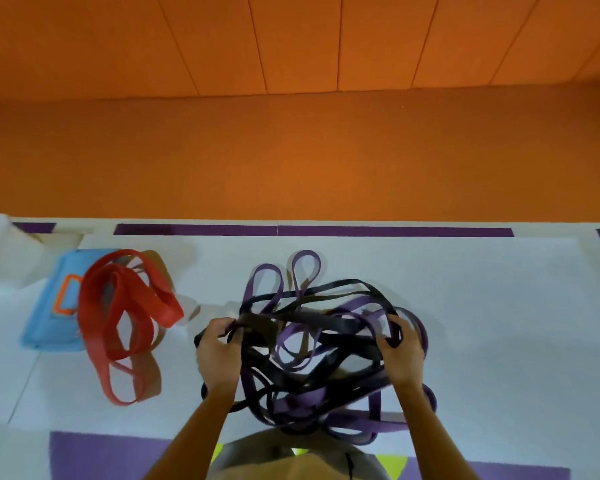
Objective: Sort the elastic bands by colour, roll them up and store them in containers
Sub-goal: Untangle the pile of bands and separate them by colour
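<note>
A tangled heap of black bands (312, 341) and purple bands (302, 271) lies on the white surface in front of me. My left hand (219, 355) grips black strands at the heap's left side. My right hand (400, 351) holds black strands at its right side. A separate bundle of red bands (125, 313) lies to the left, apart from the heap and partly over a blue container (49, 317).
The white mat (499, 323) has purple stripes at its far edge and near me. An orange floor and wall (291, 150) lie beyond it. White cloth-like shapes sit at the far left corner.
</note>
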A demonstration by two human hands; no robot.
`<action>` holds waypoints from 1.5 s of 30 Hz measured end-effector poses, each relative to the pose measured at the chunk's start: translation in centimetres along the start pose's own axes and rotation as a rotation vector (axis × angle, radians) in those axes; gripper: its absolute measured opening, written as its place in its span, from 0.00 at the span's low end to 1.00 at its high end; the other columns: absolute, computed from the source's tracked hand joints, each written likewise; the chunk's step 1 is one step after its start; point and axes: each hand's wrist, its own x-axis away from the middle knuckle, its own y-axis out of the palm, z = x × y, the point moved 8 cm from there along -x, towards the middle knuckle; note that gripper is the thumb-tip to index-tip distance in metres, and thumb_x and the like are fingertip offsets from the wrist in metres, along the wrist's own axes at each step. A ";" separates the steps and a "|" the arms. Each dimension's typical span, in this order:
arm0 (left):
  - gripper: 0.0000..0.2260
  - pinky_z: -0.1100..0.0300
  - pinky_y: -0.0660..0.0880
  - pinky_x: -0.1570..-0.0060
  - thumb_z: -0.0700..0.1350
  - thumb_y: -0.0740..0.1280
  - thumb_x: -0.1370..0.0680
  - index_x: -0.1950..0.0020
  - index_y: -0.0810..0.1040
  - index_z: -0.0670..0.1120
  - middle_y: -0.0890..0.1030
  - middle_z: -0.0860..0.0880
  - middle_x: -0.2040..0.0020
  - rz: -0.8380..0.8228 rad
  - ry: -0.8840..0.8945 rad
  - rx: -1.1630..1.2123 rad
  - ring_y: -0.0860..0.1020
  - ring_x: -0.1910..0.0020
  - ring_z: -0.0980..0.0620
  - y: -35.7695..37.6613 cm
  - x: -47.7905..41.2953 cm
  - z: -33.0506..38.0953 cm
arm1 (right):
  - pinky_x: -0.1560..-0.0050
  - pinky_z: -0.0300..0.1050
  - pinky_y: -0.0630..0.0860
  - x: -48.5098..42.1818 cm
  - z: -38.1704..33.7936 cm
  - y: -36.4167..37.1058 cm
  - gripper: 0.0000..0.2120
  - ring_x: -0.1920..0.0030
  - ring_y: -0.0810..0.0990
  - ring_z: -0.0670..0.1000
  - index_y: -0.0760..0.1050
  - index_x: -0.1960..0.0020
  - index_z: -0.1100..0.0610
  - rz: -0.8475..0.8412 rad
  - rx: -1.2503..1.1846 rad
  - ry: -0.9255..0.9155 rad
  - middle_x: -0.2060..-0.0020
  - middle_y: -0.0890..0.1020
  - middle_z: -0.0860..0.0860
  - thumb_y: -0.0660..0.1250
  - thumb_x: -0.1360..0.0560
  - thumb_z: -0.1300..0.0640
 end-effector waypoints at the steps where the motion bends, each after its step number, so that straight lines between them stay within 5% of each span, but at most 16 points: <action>1: 0.11 0.64 0.74 0.50 0.38 0.76 0.22 0.48 0.80 0.53 0.82 0.57 0.53 -0.038 0.023 -0.013 0.81 0.52 0.54 0.4 0.0 0.3 | 0.39 0.51 0.80 0.1 -0.8 -0.2 0.20 0.41 0.80 0.51 0.76 0.30 0.51 0.030 -0.032 -0.041 0.37 0.82 0.51 0.73 0.20 0.60; 3: 0.11 0.68 0.73 0.50 0.40 0.77 0.22 0.46 0.81 0.52 0.83 0.57 0.51 -0.174 0.065 -0.018 0.81 0.49 0.55 2.2 0.5 0.8 | 0.38 0.50 0.81 0.5 -2.7 -0.3 0.20 0.40 0.80 0.50 0.76 0.32 0.50 0.053 -0.083 -0.102 0.39 0.82 0.49 0.73 0.21 0.62; 8: 0.19 0.58 0.76 0.35 0.44 0.77 0.24 0.34 0.79 0.50 0.79 0.54 0.39 -0.509 0.165 -0.129 0.77 0.38 0.55 7.2 4.6 1.4 | 0.44 0.38 0.79 1.5 -6.3 1.0 0.23 0.44 0.80 0.47 0.75 0.31 0.48 -0.012 -0.027 -0.213 0.41 0.81 0.46 0.71 0.21 0.66; 13: 0.19 0.59 0.78 0.42 0.58 0.73 0.21 0.32 0.77 0.55 0.77 0.60 0.42 -0.302 0.114 -0.147 0.75 0.40 0.57 6.2 5.2 1.9 | 0.46 0.22 0.72 2.0 -8.1 1.8 0.30 0.43 0.78 0.38 0.75 0.35 0.42 -0.118 0.010 -0.325 0.40 0.78 0.44 0.69 0.25 0.73; 18: 0.21 0.61 0.76 0.42 0.66 0.67 0.20 0.35 0.80 0.54 0.80 0.58 0.42 -0.347 0.043 -0.034 0.80 0.39 0.56 7.7 5.8 3.2 | 0.34 0.33 0.73 4.4 -9.0 5.2 0.31 0.36 0.78 0.41 0.75 0.35 0.42 -0.364 0.002 -0.451 0.39 0.79 0.37 0.70 0.26 0.73; 22: 0.27 0.57 0.76 0.41 0.67 0.67 0.21 0.26 0.73 0.55 0.73 0.55 0.31 -0.329 0.060 -0.177 0.73 0.31 0.51 8.8 5.4 3.4 | 0.30 0.36 0.73 6.9 -9.2 8.6 0.30 0.34 0.77 0.37 0.74 0.32 0.39 -0.559 0.023 -0.448 0.37 0.79 0.35 0.74 0.25 0.67; 26: 0.30 0.44 0.71 0.31 0.64 0.71 0.23 0.24 0.71 0.52 0.70 0.47 0.25 -0.143 0.172 -0.409 0.70 0.26 0.43 7.1 3.7 3.8 | 0.32 0.40 0.75 4.0 -7.5 5.1 0.30 0.36 0.79 0.41 0.74 0.30 0.42 -0.318 -0.002 -0.347 0.38 0.81 0.41 0.73 0.24 0.68; 30: 0.45 0.30 0.50 0.22 0.67 0.74 0.27 0.16 0.55 0.60 0.53 0.50 0.14 -0.387 0.028 -0.430 0.47 0.15 0.42 8.8 2.4 1.1 | 0.32 0.51 0.76 0.5 -4.7 0.3 0.27 0.38 0.78 0.47 0.75 0.31 0.46 -0.096 -0.008 -0.214 0.38 0.80 0.46 0.74 0.23 0.67; 32: 0.51 0.27 0.49 0.23 0.66 0.77 0.29 0.15 0.49 0.62 0.55 0.51 0.14 -0.502 -0.033 -0.326 0.45 0.15 0.39 10.0 2.4 0.7 | 0.31 0.55 0.77 -0.3 -3.8 -0.4 0.26 0.36 0.77 0.51 0.75 0.31 0.47 -0.123 0.015 -0.180 0.38 0.78 0.46 0.74 0.24 0.67; 35: 0.42 0.35 0.62 0.24 0.62 0.77 0.27 0.18 0.61 0.59 0.65 0.52 0.19 -0.571 -0.028 -0.343 0.52 0.17 0.37 10.6 2.3 0.5 | 0.32 0.58 0.77 -0.7 -2.9 0.0 0.27 0.34 0.76 0.56 0.74 0.28 0.49 -0.178 0.061 -0.143 0.35 0.75 0.50 0.74 0.23 0.66; 38: 0.24 0.50 0.76 0.37 0.56 0.75 0.24 0.29 0.76 0.54 0.78 0.54 0.34 -0.455 0.087 -0.385 0.68 0.27 0.45 9.6 1.6 0.7 | 0.29 0.61 0.74 -1.0 -2.2 0.5 0.25 0.31 0.74 0.61 0.74 0.28 0.53 -0.155 0.147 -0.060 0.32 0.73 0.55 0.73 0.23 0.65; 42: 0.10 0.58 0.78 0.44 0.51 0.76 0.23 0.44 0.81 0.51 0.83 0.55 0.49 -0.437 0.217 -0.345 0.76 0.42 0.53 8.0 1.7 0.7 | 0.23 0.66 0.62 -1.1 -2.8 0.4 0.21 0.21 0.60 0.63 0.76 0.30 0.52 -0.048 0.359 -0.019 0.22 0.66 0.57 0.72 0.22 0.61; 45: 0.08 0.68 0.74 0.51 0.49 0.76 0.24 0.52 0.77 0.56 0.77 0.63 0.56 -0.480 0.290 -0.319 0.76 0.52 0.60 6.3 2.4 0.5 | 0.24 0.68 0.61 -0.9 -5.2 1.2 0.20 0.18 0.56 0.62 0.77 0.31 0.53 -0.022 0.413 -0.153 0.20 0.64 0.56 0.71 0.22 0.64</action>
